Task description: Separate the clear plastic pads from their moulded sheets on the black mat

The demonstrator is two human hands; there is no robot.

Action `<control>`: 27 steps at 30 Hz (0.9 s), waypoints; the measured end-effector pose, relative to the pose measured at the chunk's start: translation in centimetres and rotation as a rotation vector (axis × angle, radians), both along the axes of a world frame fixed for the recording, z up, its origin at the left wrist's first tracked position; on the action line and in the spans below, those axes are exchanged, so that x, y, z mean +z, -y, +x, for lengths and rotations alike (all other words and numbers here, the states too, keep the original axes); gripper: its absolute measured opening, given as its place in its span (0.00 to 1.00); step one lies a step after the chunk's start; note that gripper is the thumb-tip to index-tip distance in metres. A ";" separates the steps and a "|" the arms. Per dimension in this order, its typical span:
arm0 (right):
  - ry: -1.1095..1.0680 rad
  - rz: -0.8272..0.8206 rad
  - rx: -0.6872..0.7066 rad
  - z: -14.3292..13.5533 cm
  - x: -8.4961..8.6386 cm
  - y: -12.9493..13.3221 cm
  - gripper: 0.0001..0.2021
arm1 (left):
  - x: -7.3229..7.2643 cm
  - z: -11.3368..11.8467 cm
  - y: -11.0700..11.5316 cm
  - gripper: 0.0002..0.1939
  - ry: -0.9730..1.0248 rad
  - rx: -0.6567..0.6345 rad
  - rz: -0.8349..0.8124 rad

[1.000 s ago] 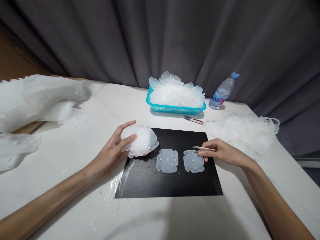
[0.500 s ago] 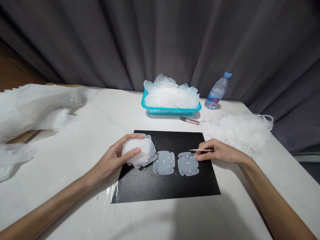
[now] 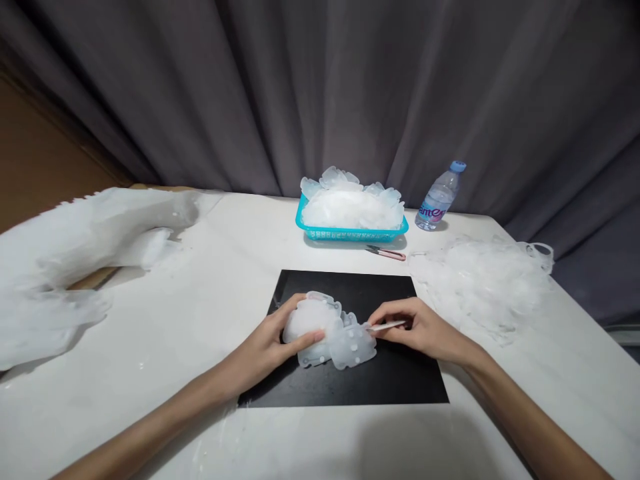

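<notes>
Over the black mat (image 3: 400,387), my left hand (image 3: 285,337) is wrapped round a rounded bundle of translucent white plastic pieces (image 3: 313,320). My right hand (image 3: 415,327) pinches a thin pale tool (image 3: 387,326). The tool's tip meets the edge of a loose translucent piece (image 3: 354,347) with small white dots. That piece is tilted and overlaps the right side of the bundle. Another piece shows partly behind it, mostly hidden.
A blue basket (image 3: 350,235) heaped with translucent pieces stands behind the mat, with pink-handled snips (image 3: 390,254) in front. A water bottle (image 3: 440,200) is at its right. Plastic scraps (image 3: 475,280) lie at right, a large white plastic bag (image 3: 100,233) at left.
My left hand has moved right with the bundle. My right hand has shifted left with the tool. The right-hand piece has left its flat spot on the mat and now leans by the bundle.
</notes>
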State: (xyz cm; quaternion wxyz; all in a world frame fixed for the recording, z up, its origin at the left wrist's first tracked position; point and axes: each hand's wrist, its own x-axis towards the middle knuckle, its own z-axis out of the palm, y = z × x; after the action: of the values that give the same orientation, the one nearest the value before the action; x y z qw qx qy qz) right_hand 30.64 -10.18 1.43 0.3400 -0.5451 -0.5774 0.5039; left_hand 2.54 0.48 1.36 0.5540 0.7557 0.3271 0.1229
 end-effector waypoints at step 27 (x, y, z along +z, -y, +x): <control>0.084 -0.017 -0.151 0.9 -1.4 -0.2 0.08 | 0.6 -1.4 -0.7 0.16 0.393 0.319 -0.444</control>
State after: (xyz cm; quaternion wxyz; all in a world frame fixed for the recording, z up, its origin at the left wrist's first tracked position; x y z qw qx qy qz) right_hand 31.53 -9.98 0.07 0.3476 -0.6107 -0.5440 0.4585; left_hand 1.17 1.17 1.96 0.7313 0.5177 0.3469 0.2772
